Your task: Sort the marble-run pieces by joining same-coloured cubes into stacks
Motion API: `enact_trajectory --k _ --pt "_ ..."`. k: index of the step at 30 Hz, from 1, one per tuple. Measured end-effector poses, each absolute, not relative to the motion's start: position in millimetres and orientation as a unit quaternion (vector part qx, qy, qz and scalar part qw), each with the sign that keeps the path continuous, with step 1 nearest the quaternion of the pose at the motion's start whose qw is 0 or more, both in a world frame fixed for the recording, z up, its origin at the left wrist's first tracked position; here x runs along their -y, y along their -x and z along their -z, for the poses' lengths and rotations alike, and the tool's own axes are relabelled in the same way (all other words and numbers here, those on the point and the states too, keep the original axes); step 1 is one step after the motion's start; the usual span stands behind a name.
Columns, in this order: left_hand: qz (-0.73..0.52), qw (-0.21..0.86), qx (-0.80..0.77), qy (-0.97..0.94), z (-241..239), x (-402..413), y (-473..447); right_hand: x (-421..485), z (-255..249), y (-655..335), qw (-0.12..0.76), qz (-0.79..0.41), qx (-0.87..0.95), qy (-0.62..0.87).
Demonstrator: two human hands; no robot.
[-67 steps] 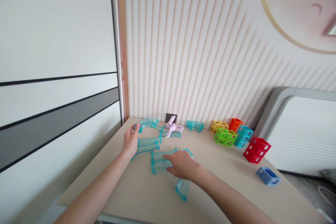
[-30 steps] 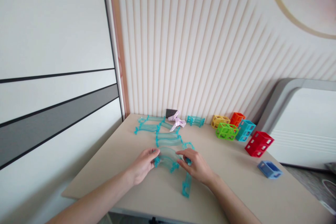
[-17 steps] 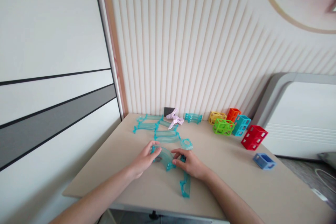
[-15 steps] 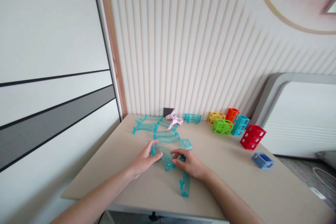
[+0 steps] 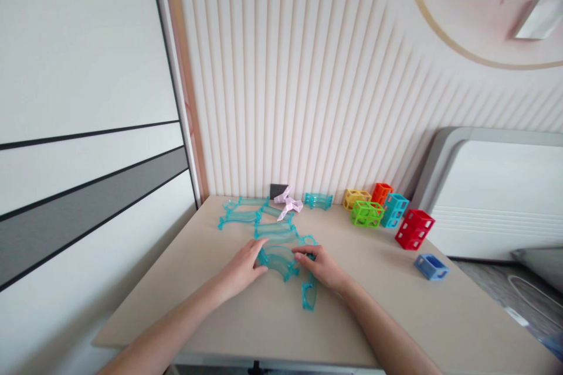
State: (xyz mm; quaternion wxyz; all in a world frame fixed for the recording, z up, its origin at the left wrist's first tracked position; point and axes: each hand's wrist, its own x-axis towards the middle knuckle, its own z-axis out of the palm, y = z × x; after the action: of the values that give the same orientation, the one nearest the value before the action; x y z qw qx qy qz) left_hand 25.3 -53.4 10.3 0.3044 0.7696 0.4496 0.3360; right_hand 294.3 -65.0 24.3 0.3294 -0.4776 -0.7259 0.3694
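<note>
Two curved translucent teal track pieces [image 5: 281, 262] lie nested on the table between my hands. My left hand [image 5: 244, 266] is at their left end, thumb and fingers apart on either side of it, apparently touching. At their right end is my right hand [image 5: 324, 266], its fingers loosely stretched and the tips close to or on the upper curve. Under and in front of my right hand lies another teal track piece [image 5: 309, 296], partly hidden by the fingers. A teal piece with a ring [image 5: 309, 239] sits just beyond that hand.
More straight teal track pieces [image 5: 276, 231] spread toward the wall, with a pale purple propeller-like piece [image 5: 289, 204] and a stack of teal pieces [image 5: 319, 200]. Right of these stand green [image 5: 367, 214], yellow, orange, turquoise and red [image 5: 414, 229] frame blocks, plus a blue block [image 5: 431, 267].
The curved pieces have shifted slightly right and lie closer together. My left thumb has drawn back off the curved piece to its edge. The camera view has turned a little to the right.
</note>
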Motion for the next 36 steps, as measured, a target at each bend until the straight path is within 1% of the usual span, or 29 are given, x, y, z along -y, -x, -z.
enact_trajectory --k 5,12,15,20,29,36 --pt "-0.393 0.284 -0.458 -0.745 0.3 47.8 -32.0 62.4 -24.6 -293.0 0.356 -0.346 0.714 0.493" --pt "-0.392 0.267 -0.483 -0.736 4.1 50.9 -33.1 59.6 -15.5 -289.6 0.368 -0.336 0.698 0.514" --pt "-0.404 0.253 -0.477 -0.739 3.4 51.7 -32.6 59.3 -14.1 -288.6 0.367 -0.337 0.697 0.515" --pt "-0.429 0.254 -0.456 -0.737 -1.8 54.6 -32.8 59.7 -15.0 -287.5 0.390 -0.338 0.689 0.509" --pt "-0.430 0.260 -0.450 -0.738 -3.6 56.4 -31.0 61.0 -17.4 -285.7 0.380 -0.332 0.700 0.505" --pt "-0.398 0.220 -0.458 -0.764 -5.2 57.2 -28.9 62.3 -17.1 -285.3 0.373 -0.333 0.703 0.506"
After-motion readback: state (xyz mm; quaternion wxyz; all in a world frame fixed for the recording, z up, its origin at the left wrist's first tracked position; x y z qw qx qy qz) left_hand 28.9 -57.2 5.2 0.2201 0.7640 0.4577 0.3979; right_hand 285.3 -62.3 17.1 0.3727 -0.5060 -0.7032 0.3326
